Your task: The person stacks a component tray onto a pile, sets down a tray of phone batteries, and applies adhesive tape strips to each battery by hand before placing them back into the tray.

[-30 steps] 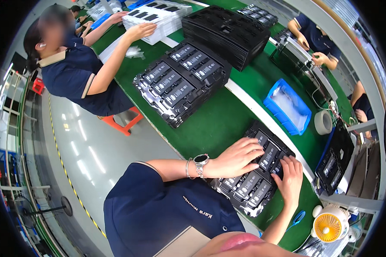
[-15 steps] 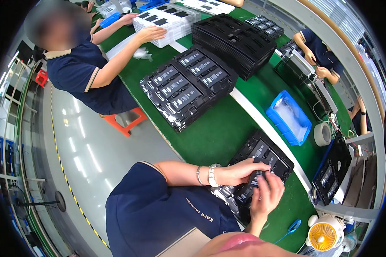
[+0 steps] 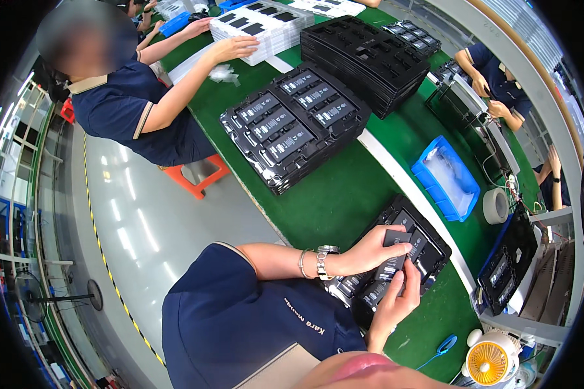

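A flat black battery (image 3: 389, 266) with pale print is held tilted above a black moulded tray (image 3: 442, 251). My left hand (image 3: 362, 253), with a watch and a bangle at its wrist, grips it from the far left side, thumb across its face. From the near right, my right hand (image 3: 396, 306) pinches its edge between thumb and fingers. More printed batteries (image 3: 374, 293) lie in the tray's pockets beneath my hands, which cover part of the tray.
Beyond are a stack of filled black trays (image 3: 276, 174) and a taller black tray stack (image 3: 363, 58). To the right sit a blue bin (image 3: 442, 175), a tape roll (image 3: 495, 205) and a small fan (image 3: 492, 360). A co-worker (image 3: 133, 117) stands at the left, hands on white trays (image 3: 266, 35).
The battery now shows more of its printed face. My right fingers, raised and spread before, have come down onto its edge. The whole view has shifted slightly.
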